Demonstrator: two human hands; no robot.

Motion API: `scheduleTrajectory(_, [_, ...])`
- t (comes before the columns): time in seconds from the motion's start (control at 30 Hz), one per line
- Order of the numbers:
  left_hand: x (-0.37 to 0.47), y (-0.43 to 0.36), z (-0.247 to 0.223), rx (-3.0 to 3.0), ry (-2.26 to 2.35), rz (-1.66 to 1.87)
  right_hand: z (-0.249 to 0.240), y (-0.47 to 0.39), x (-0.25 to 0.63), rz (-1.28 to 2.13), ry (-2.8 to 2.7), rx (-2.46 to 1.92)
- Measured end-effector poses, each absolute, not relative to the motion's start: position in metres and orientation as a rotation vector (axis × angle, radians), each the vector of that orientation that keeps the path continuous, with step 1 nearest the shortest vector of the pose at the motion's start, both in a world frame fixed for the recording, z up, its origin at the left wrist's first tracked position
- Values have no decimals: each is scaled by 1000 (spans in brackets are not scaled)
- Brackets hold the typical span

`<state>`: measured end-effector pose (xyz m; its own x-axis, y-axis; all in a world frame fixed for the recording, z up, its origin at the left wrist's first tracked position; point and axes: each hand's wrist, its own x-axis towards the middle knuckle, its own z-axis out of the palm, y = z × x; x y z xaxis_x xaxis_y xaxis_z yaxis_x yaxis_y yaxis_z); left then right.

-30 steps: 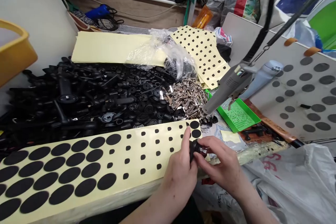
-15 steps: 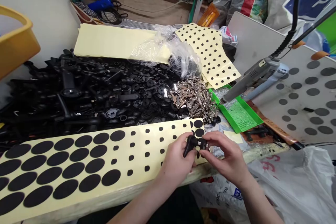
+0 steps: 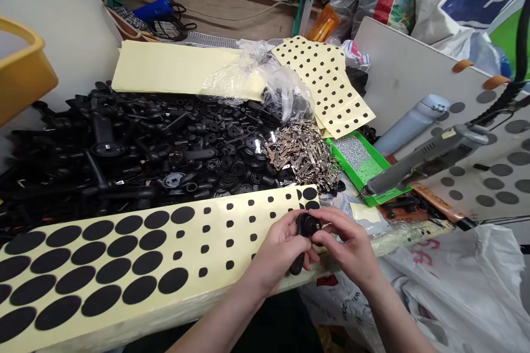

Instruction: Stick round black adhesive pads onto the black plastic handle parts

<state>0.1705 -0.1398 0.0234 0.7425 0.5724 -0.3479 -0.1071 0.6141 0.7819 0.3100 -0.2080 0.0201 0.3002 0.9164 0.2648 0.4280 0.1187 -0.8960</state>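
Observation:
A black plastic part with a short handle (image 3: pixel 297 263) is gripped in my left hand (image 3: pixel 271 251), its round end (image 3: pixel 306 224) facing my right hand. The thumb and fingers of my right hand (image 3: pixel 350 240) pinch a small black piece (image 3: pixel 318 225) at that round end. My fingers cover much of both pieces, so how they fit cannot be made out. Beneath my hands lies a pale yellow sheet (image 3: pixel 194 300) with large black ovals and small black dots stuck on it.
Behind the sheet spreads a heap of black plastic parts (image 3: pixel 199 151), beside a pile of small metal clips (image 3: pixel 304 151). A green tray (image 3: pixel 387 197) holds tiny metal pieces. An electric screwdriver (image 3: pixel 426 160) hangs over it, near a grey-blue bottle (image 3: pixel 409 124). White plastic bags (image 3: pixel 464 287) sit front right.
My hands have come together, and the small black piece now meets the round end of the handled part, which has turned. The hanging screwdriver has swung right, off the bottle.

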Motion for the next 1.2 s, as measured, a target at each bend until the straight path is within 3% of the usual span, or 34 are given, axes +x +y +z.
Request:
scheduleTrajectory(0.2, [168,-141,24,847,628,451,25,-209,310,982,-941,-1482])
scheduleTrajectory(0.47, [169,-146,18,1017,690,443,19,-205,307,1129,-754,-1342])
scheduleTrajectory(0.93, [172,-150,-6,1049,691,551,13,-197,302,1264,-728,-1344])
scheduleTrajectory(1.13, [171,-148,0,945,716,562,11,-198,300,1175,-808,-1404])
scheduleTrajectory(1.2, [172,-148,0,910,712,567,12,-202,301,1004,-897,-1453])
